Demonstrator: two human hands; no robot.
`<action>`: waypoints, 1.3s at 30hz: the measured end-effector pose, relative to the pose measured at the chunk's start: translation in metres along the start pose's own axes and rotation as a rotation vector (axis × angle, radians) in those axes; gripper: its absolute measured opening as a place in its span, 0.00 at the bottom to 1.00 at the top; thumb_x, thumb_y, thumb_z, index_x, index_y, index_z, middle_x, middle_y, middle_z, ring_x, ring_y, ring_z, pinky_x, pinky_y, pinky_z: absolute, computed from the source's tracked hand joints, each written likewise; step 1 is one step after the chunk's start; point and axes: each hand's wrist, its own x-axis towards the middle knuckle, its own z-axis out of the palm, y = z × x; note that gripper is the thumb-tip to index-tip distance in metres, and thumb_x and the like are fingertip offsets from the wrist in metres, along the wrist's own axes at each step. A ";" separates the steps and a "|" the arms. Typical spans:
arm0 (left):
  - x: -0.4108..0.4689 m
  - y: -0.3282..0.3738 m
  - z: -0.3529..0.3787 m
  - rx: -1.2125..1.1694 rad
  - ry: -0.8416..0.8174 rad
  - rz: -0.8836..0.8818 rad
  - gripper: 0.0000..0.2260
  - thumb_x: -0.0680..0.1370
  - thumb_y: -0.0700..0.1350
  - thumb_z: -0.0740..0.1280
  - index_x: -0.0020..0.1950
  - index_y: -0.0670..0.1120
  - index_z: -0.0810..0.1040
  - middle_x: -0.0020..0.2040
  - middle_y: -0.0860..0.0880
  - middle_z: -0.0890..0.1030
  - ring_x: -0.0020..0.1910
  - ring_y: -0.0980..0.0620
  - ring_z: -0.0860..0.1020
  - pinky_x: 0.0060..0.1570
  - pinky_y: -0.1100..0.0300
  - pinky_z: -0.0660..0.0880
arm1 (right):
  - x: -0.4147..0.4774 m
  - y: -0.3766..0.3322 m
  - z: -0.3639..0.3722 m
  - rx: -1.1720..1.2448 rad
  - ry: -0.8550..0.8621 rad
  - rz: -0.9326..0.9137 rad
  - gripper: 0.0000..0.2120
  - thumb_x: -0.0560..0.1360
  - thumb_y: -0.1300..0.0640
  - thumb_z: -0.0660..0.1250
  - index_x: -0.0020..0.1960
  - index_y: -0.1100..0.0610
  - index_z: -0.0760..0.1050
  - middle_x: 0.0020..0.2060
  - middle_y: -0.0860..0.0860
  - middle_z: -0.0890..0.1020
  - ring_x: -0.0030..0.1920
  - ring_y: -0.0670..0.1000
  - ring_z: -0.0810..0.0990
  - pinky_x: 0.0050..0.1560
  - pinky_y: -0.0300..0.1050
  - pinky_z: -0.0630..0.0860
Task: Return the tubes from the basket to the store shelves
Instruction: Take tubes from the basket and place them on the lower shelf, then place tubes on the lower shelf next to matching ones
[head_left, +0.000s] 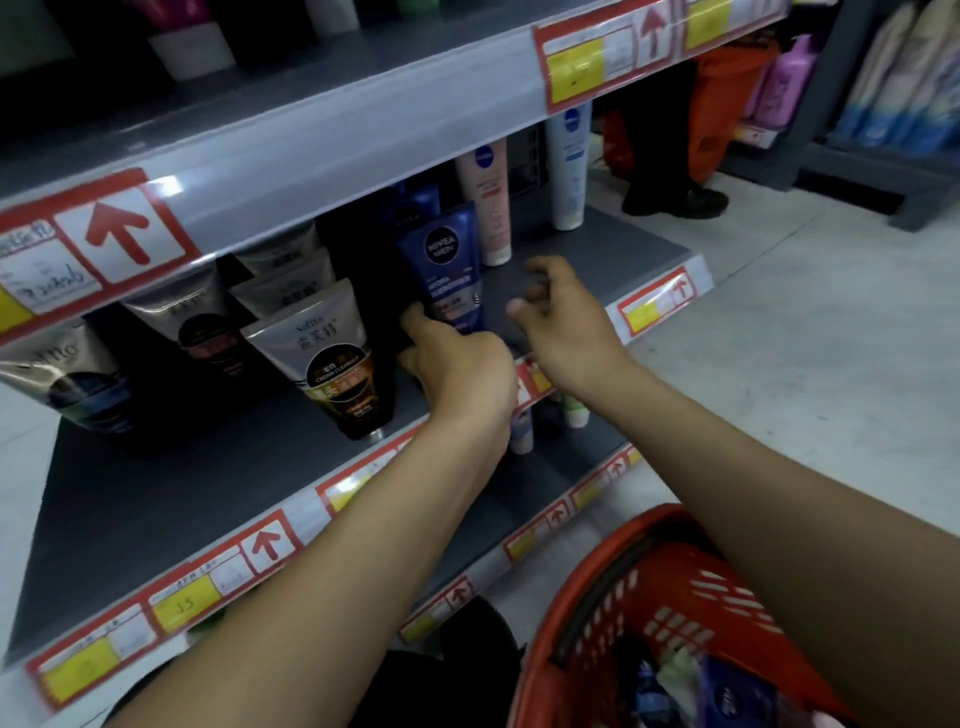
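A dark blue tube (448, 265) stands cap-down on the grey middle shelf (171, 499). My left hand (457, 371) grips its lower end, fingers curled round the base. Just to its right, my right hand (563, 325) hovers over the shelf with fingers loosely curled and nothing in it. The red basket (597, 608) sits at the lower right, under my right forearm, with several tubes (727, 693) lying in it.
Grey and black tubes (337, 364) stand left of the blue one; a pink tube (491, 202) and a white tube (569, 166) stand behind to the right. Price-tag strips (218, 577) edge each shelf. A person's legs (670, 156) stand in the aisle beyond.
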 end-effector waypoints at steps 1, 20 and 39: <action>-0.012 0.000 0.001 0.046 -0.019 0.023 0.30 0.78 0.32 0.56 0.78 0.52 0.57 0.74 0.44 0.63 0.67 0.45 0.69 0.63 0.56 0.67 | -0.013 0.002 -0.011 -0.049 0.036 0.007 0.21 0.79 0.56 0.63 0.71 0.55 0.65 0.58 0.53 0.76 0.58 0.51 0.75 0.50 0.37 0.65; -0.198 -0.179 0.049 0.981 -1.085 0.282 0.06 0.73 0.37 0.68 0.44 0.48 0.78 0.44 0.46 0.78 0.46 0.48 0.78 0.45 0.58 0.74 | -0.362 0.123 -0.194 -0.423 0.287 0.550 0.17 0.75 0.59 0.66 0.63 0.58 0.71 0.55 0.56 0.79 0.55 0.56 0.78 0.53 0.43 0.70; -0.179 -0.319 0.055 1.577 -1.454 1.017 0.27 0.75 0.42 0.68 0.74 0.49 0.66 0.69 0.45 0.73 0.65 0.42 0.73 0.61 0.49 0.75 | -0.379 0.223 -0.135 -0.443 -0.050 0.721 0.20 0.75 0.64 0.64 0.66 0.58 0.69 0.60 0.59 0.77 0.58 0.58 0.76 0.51 0.45 0.73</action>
